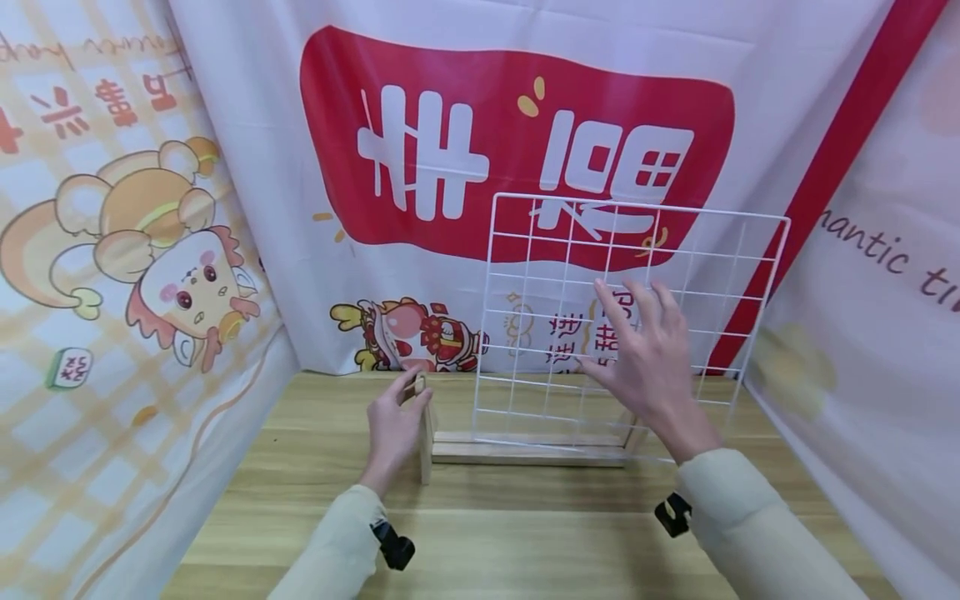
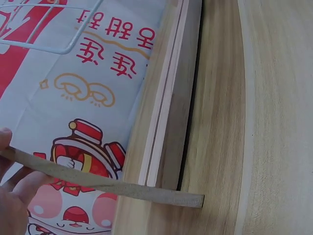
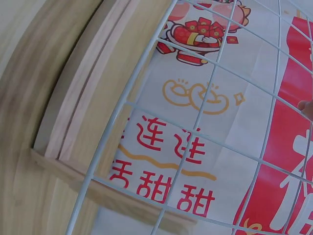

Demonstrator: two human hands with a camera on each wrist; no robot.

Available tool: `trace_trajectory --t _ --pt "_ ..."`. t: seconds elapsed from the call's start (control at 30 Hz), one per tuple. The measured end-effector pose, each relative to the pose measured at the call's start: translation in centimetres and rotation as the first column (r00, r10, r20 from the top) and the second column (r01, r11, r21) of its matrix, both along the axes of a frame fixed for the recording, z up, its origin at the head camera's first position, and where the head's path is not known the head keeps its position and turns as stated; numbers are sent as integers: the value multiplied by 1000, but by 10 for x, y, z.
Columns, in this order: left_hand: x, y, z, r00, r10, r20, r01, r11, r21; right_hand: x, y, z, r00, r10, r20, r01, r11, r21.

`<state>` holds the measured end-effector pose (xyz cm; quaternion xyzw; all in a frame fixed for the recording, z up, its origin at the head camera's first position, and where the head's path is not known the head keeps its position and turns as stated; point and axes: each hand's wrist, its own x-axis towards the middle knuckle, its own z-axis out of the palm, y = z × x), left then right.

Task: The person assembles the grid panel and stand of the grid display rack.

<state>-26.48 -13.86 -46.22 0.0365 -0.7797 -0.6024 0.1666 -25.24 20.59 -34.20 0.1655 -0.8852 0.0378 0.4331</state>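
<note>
A white wire grid panel (image 1: 525,312) is raised at a tilt above the slotted wooden base (image 1: 525,454). My right hand (image 1: 648,358) holds the panel near its middle, with the fingers spread over the wires; only a fingertip (image 3: 306,108) shows in the right wrist view. A bottom corner of the panel appears apart from the base in the left wrist view. My left hand (image 1: 393,425) pinches the top of the upright wooden end piece (image 2: 102,182) at the base's left end. Another wooden end piece (image 1: 636,429) stands at the right, partly hidden.
The wooden tabletop (image 1: 525,550) lies under the stand. A printed white cloth (image 1: 412,275) with a red banner hangs right behind it. Patterned cloth (image 1: 90,292) bounds the left side, and a pale cloth (image 1: 885,358) the right.
</note>
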Motion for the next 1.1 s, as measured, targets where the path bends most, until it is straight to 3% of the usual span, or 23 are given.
trace_trajectory --t 0.43,0.73,1.1 --pt "-8 -1 -5 999 -53 -4 53 999 0 -9 -17 14 999 5 -54 -5 1000 1" --pt "-14 -6 -11 994 -102 -27 103 993 64 -13 -29 28 994 -2 -106 2 1000 -4" --pt "-14 -6 -14 996 -81 -42 83 995 47 -19 -50 39 990 6 -140 -8 1000 -14"
